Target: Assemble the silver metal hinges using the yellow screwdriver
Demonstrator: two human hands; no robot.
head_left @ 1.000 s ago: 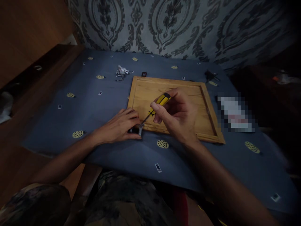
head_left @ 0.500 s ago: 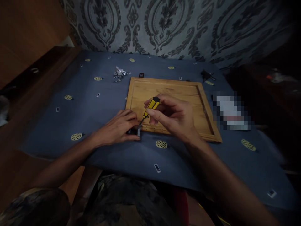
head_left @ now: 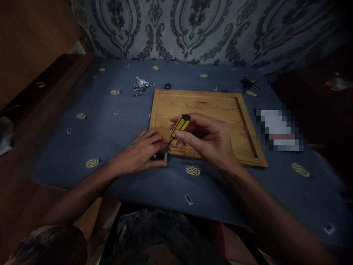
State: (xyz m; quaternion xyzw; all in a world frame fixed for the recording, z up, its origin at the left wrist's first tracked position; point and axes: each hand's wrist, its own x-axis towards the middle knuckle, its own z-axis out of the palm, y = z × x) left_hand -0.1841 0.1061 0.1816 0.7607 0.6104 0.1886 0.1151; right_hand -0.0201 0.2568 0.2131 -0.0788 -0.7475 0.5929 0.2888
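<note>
A yellow and black screwdriver (head_left: 180, 125) is pinched between the thumb and fingers of my right hand (head_left: 212, 138). Its shaft slants down to the left, and the tip meets a small metal hinge (head_left: 166, 155) at the front left corner of a framed wooden panel (head_left: 198, 105). My left hand (head_left: 143, 151) is closed around that hinge, thumb along the near side and fingers on the panel's edge. Part of the hinge is hidden under the fingers. Whether a screw sits under the tip is too small to tell.
Beyond the panel's left corner lies a pile of small metal parts (head_left: 141, 84). A small black piece (head_left: 167, 86) touches the far edge. Dark items (head_left: 248, 84) lie at the back right, near a blurred-out object (head_left: 280, 129). A patterned blue cloth (head_left: 110, 136) covers the table.
The whole scene has shifted slightly in view as the head moved. My right hand still holds the screwdriver at the hinge, its fingers slightly repositioned on the handle. My left hand keeps its grip.
</note>
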